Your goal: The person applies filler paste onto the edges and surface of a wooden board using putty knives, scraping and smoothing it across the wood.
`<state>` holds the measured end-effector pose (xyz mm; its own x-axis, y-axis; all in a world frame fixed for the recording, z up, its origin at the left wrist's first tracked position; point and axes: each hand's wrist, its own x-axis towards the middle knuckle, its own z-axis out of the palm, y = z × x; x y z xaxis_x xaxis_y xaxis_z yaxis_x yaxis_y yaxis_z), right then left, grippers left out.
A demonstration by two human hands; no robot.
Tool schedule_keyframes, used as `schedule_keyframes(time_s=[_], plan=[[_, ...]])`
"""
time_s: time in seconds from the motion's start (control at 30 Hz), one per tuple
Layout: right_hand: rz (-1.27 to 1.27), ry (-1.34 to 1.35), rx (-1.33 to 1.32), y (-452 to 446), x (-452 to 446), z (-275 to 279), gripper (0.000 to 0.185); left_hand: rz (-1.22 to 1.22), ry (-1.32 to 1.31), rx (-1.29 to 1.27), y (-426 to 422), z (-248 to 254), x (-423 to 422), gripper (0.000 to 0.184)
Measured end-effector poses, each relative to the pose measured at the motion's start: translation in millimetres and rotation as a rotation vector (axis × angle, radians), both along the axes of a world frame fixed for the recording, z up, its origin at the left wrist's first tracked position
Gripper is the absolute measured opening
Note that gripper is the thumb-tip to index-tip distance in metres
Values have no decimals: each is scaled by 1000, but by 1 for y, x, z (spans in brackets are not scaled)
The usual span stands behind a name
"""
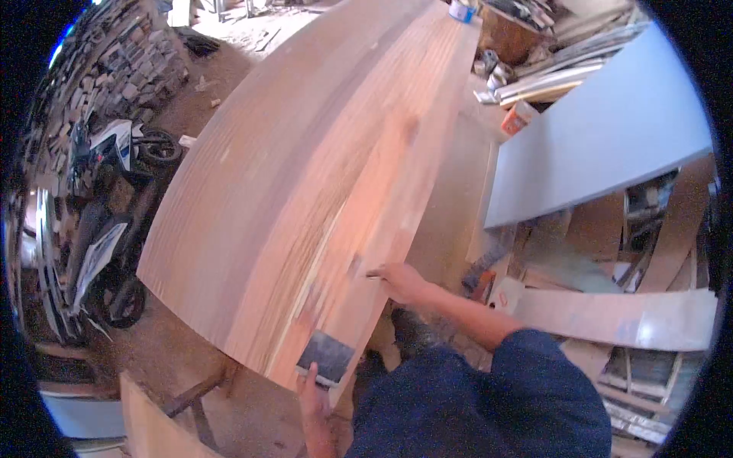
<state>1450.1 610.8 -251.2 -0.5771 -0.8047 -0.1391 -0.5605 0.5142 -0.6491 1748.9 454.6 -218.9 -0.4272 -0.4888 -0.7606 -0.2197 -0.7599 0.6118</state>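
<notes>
left hand (311,391) grips dark plate (326,356), near corner of board (229,191) | right hand (403,282) pinches small tool (372,274), right edge | plate's prob light, stiff, grab the rim

Wearing a dark navy shirt (450,404), going near-black in the folds; cloth is looking plain and matte, a bit grainy on this camera. Right sleeve (546,374) is running short and loose, stopping around the elbow and flaring wide about the arm. Right forearm (473,317) is showing bare below the hem, tapering toward the wrist. Right grip (402,282) is going gloveless, finger detail blurring out. Left grip (311,395) is also going bare, with left forearm (319,439) only partly showing. Left cuff is staying hidden.
</notes>
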Motion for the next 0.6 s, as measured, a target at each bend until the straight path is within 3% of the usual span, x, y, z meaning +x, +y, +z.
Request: schedule_keyframes(time_s=[0.07, 0.1, 0.17, 0.27, 0.33, 0.47, 0.6], plan=[[-10, 80, -112, 23, -33, 1, 46, -16, 80, 65, -7, -39, 18, 49], [-19, 113, -168, 36, -51, 5, 51, 9, 23, 42, -1, -33, 9, 49], [-85, -147, -234, 59, -111, 23, 52, 52, -110, 3, 4, -8, -2, 49], [-47, 264, -122, 81, -193, 8, 51, 17, -12, 38, 3, 21, -31, 49], [41, 489, -85, 68, -233, 0, 50, 22, -23, 53, -8, 15, -40, 47], [194, 559, -3, 12, -245, 2, 49, 63, -251, 165, -27, 50, -58, 45], [246, 543, -16, -9, -212, 18, 48, 5, -223, 193, -53, 104, -83, 44]])
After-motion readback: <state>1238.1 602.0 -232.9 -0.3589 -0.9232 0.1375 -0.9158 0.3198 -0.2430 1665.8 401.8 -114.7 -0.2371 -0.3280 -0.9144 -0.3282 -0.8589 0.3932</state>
